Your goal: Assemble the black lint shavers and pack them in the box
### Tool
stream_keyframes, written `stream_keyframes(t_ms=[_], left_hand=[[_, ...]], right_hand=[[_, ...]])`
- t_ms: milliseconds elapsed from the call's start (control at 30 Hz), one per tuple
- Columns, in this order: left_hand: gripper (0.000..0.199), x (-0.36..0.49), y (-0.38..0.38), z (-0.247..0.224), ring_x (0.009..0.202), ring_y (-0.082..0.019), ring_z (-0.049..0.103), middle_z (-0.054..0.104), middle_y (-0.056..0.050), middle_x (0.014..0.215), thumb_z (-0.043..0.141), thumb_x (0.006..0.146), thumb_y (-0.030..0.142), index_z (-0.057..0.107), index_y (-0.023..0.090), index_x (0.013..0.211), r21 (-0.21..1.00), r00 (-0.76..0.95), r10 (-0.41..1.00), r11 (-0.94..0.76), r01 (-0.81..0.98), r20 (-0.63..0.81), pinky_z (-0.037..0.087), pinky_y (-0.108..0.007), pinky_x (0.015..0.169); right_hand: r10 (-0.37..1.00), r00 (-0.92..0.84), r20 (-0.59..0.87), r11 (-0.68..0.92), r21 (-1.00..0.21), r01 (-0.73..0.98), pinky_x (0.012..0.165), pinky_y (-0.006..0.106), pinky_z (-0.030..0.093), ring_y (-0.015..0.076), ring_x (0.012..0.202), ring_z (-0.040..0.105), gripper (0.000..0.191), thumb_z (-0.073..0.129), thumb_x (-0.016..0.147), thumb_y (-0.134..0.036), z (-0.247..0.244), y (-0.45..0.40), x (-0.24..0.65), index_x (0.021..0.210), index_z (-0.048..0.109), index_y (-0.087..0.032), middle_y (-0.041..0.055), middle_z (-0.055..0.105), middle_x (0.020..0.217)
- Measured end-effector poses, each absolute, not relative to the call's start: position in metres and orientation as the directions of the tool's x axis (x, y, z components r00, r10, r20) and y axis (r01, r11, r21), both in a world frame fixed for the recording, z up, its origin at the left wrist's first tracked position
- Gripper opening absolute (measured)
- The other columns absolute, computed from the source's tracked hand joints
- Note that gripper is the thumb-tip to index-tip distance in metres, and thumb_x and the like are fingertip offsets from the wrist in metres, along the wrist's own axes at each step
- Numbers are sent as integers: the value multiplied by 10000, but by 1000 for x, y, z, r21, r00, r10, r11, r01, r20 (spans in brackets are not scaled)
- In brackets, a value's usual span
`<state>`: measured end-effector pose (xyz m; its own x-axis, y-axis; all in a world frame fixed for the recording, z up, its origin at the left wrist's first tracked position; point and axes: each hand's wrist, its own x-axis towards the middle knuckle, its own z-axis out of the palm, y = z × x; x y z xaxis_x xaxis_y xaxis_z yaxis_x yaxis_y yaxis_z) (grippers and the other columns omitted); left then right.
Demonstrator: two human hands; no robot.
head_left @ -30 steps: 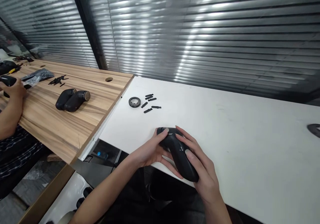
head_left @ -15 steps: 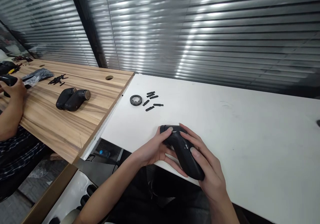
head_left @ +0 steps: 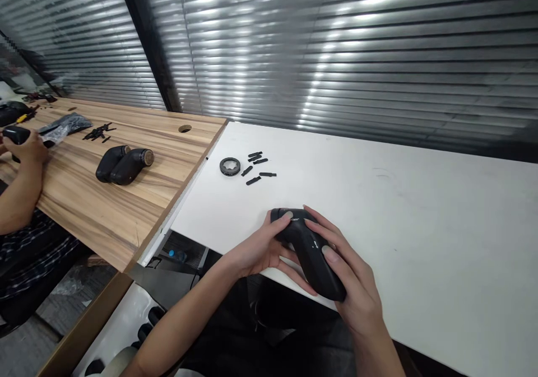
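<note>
Both my hands hold a black, angled handheld device (head_left: 313, 254) over the front edge of the white table. My left hand (head_left: 271, 245) grips its head end, thumb on top and fingers underneath. My right hand (head_left: 353, 276) wraps the handle from the right, fingertips on its upper side. Small pale markings show on the casing; its exact kind I cannot make out. Farther back on the table lie a dark ring (head_left: 230, 167) with a notched inner edge and several small flat black pieces (head_left: 253, 181).
On the wooden table (head_left: 168, 186) at left lie two similar black devices (head_left: 130, 167), small black pieces (head_left: 99, 132) and a plastic bag (head_left: 69, 125). A co-worker's hand (head_left: 31, 147) holds another black device there. A box (head_left: 113, 321) with dark items stands below left. Blinds (head_left: 336, 57) line the back.
The whole view has shifted very slightly. My hands keep the same grip on the black device, with no clear movement otherwise.
</note>
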<state>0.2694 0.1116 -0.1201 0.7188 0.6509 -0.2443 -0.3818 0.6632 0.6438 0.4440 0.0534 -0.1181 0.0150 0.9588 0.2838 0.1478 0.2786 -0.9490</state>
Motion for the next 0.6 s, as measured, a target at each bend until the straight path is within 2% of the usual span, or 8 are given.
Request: stream_keyframes(t_ms=[233,400,500,600], left_hand=[[856,269,112,-116,914,-355,773,683,-202,1229,804,796,743,502,193,1379,640,723,642,673,-371,-256,678,-497,624],[784,269,112,-119,950,-383,778,698,-196,1217,741,877,710,498,190,1411,653,725,647,658,-374,-237,679,-512,629],[752,269,112,-120,967,-390,777,697,-198,1248,730,888,707,519,192,1393,654,732,646,653,-382,-218,681,-538,643],[763,269,112,-120,979,-391,777,706,-216,1228,723,889,711,543,162,1388,658,736,639,656,-370,-224,680,-514,649]], right_hand=[[955,9,296,292,-945,147,1258,521,433,343,1521,490,361,547,1084,-483,-119,54,445,1357,751,-364,18,539,1634],[955,3,298,295,-946,135,1269,510,416,331,1529,482,343,553,1085,-465,-121,54,445,1358,748,-392,2,539,1634],[959,-6,282,281,-951,129,1272,502,412,324,1539,469,340,548,1090,-455,-122,53,446,1367,740,-407,-7,523,1646],[960,-8,280,279,-952,127,1272,496,412,323,1547,458,339,550,1091,-453,-122,53,447,1368,740,-408,-5,521,1649]])
